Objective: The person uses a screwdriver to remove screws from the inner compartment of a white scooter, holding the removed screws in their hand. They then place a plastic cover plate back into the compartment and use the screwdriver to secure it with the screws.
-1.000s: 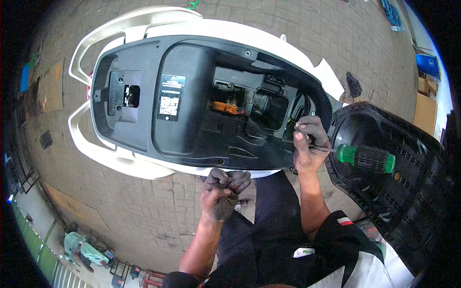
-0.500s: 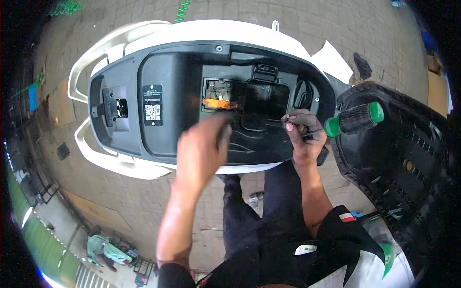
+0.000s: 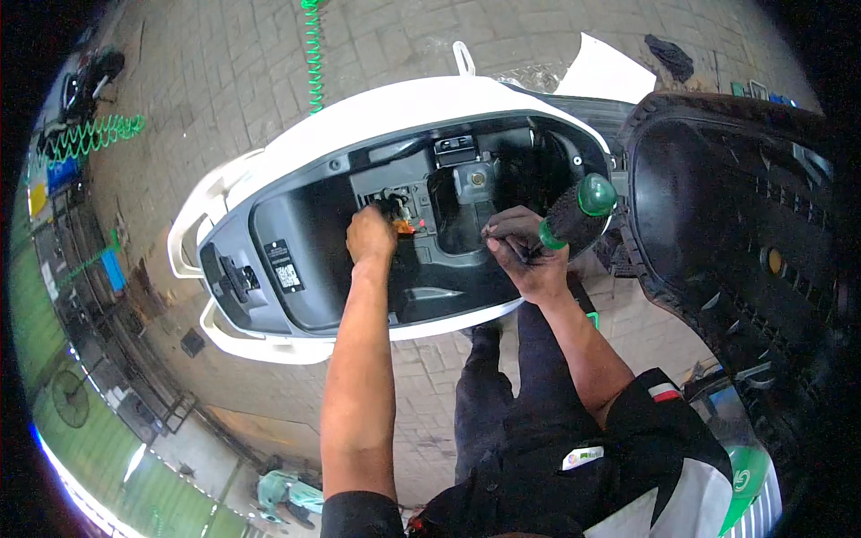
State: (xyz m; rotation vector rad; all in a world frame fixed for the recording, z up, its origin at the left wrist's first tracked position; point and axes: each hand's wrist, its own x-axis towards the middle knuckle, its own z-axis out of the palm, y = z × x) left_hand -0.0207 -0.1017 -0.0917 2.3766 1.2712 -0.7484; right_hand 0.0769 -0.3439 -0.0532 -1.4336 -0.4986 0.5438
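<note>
my left hand point(image 3: 370, 235) is down in the scooter's open storage bay point(image 3: 305, 260), right hand point(image 3: 525, 255) gripping a green-capped screwdriver point(image 3: 574, 213)

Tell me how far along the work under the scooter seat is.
Done: the seat is swung up and the storage tub lies open. In hand: the left hand reaches into the small orange-wired bay, while the right hand grips a green-capped screwdriver. Left: the bay is uncovered, and whether any screws remain cannot be seen.
</note>
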